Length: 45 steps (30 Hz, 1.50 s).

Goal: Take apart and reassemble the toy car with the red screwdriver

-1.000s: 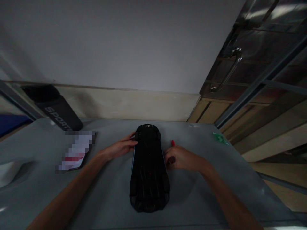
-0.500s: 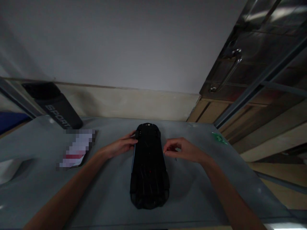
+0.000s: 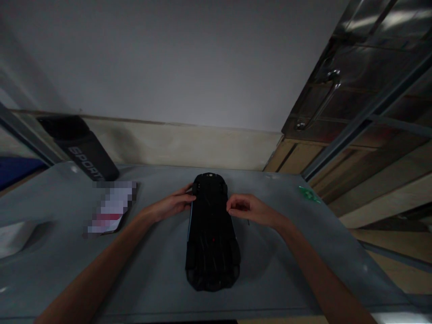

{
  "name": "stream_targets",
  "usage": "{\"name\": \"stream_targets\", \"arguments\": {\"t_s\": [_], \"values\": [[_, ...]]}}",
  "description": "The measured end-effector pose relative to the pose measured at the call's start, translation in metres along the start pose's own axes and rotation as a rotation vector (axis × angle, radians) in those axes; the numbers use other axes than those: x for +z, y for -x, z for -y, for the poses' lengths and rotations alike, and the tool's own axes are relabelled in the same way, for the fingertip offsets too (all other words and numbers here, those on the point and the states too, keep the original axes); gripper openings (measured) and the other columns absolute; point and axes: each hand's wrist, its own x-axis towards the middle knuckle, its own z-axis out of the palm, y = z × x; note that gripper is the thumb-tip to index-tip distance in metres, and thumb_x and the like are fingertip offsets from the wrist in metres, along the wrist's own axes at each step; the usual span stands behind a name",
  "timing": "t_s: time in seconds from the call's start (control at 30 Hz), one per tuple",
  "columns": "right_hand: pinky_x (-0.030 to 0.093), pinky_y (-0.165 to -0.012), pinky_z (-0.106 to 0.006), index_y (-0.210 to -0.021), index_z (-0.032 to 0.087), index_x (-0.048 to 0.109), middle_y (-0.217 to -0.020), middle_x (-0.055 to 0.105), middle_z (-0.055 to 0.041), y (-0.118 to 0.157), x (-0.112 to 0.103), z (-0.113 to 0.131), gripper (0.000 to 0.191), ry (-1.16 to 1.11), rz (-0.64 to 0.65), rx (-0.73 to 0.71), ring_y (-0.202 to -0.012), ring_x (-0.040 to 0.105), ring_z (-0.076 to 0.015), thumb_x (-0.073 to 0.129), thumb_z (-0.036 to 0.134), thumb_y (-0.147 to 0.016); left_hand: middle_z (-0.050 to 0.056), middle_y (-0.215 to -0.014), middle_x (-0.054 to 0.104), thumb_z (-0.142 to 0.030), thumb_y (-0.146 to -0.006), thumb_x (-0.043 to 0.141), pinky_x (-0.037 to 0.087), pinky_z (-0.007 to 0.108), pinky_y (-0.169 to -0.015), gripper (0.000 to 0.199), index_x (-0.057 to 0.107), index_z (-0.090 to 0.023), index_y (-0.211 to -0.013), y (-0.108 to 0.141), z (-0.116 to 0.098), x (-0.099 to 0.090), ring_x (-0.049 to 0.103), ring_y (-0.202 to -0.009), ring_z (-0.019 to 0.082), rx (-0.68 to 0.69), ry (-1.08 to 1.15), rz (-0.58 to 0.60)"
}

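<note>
A black toy car [image 3: 212, 234] lies upside down on the grey table, its dark underside facing up and a small red light or spot showing on it. My left hand [image 3: 173, 204] grips the car's left side near the far end, thumb on the edge. Over the car's right edge, my right hand [image 3: 251, 209] is closed in a pinch, fingertips at the underside. Whatever sits between those fingertips is hidden or too small to name. Just below the right hand, a thin dark sliver [image 3: 249, 222] shows against the table.
A dark bottle marked SPORT [image 3: 87, 150] stands at the back left, with a blurred-out flat item [image 3: 113, 207] before it. A white object [image 3: 15, 238] is at the left edge. Green plastic scrap [image 3: 308, 194] lies at the right. A wall closes off the table's far side.
My right hand has shifted slightly left, its pinched fingertips now over the car's edge. My left hand keeps its hold; the whole view has drifted a little.
</note>
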Motion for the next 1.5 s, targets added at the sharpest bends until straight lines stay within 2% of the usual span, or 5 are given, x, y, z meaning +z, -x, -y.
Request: {"name": "stream_targets", "arguments": {"t_s": [0.17,0.37,0.63,0.8,1.5], "values": [[0.037,-0.065,-0.026,-0.092,0.024,0.059,-0.077,0.05,0.0056,-0.006,0.006,-0.001,0.028,-0.023,-0.011,0.038,-0.07,0.047,-0.0135,0.074,0.048,-0.09,0.009,-0.16,0.06,-0.027,-0.087,0.082,0.045,0.038,-0.113,0.077,0.052,-0.03,-0.158,-0.003,0.001,-0.001,0.057,-0.143,0.029,0.013,0.006,0.011],[0.042,-0.068,-0.028,-0.083,0.025,0.049,-0.077,0.05,0.0042,-0.001,0.025,-0.005,0.023,0.092,-0.274,-0.001,-0.074,0.051,-0.0155,0.066,0.04,-0.089,0.009,-0.157,0.061,-0.029,-0.085,0.084,0.044,0.041,-0.116,0.08,0.051,-0.03,-0.158,-0.003,0.002,-0.001,0.055,-0.145,0.03,0.01,0.007,0.013],[0.053,-0.07,-0.039,-0.088,0.027,0.064,-0.077,0.071,-0.0032,0.09,-0.023,-0.032,0.018,0.556,-0.589,0.164,-0.07,0.067,-0.0245,0.062,0.044,-0.092,0.008,-0.165,0.054,-0.027,-0.083,0.085,0.044,0.042,-0.119,0.097,0.038,-0.035,-0.167,-0.003,0.003,-0.001,0.053,-0.148,0.03,-0.013,0.03,-0.051],[0.058,-0.078,-0.05,-0.091,0.031,0.071,-0.089,0.079,-0.0082,0.125,-0.026,-0.041,0.015,0.602,-0.573,0.217,-0.08,0.074,-0.0325,0.063,0.043,-0.095,0.009,-0.164,0.055,-0.03,-0.082,0.087,0.046,0.04,-0.118,0.099,0.037,-0.034,-0.167,-0.003,0.005,-0.001,0.055,-0.147,0.029,-0.01,0.027,-0.065],[0.062,-0.085,-0.045,-0.093,0.027,0.077,-0.098,0.078,-0.0095,0.13,-0.027,-0.032,0.031,0.766,-0.483,0.217,-0.088,0.076,-0.0282,0.052,0.046,-0.099,0.01,-0.162,0.057,-0.026,-0.084,0.086,0.042,0.04,-0.116,0.086,0.048,-0.03,-0.161,-0.005,0.008,-0.005,0.054,-0.145,0.03,0.038,0.053,0.001]]}}
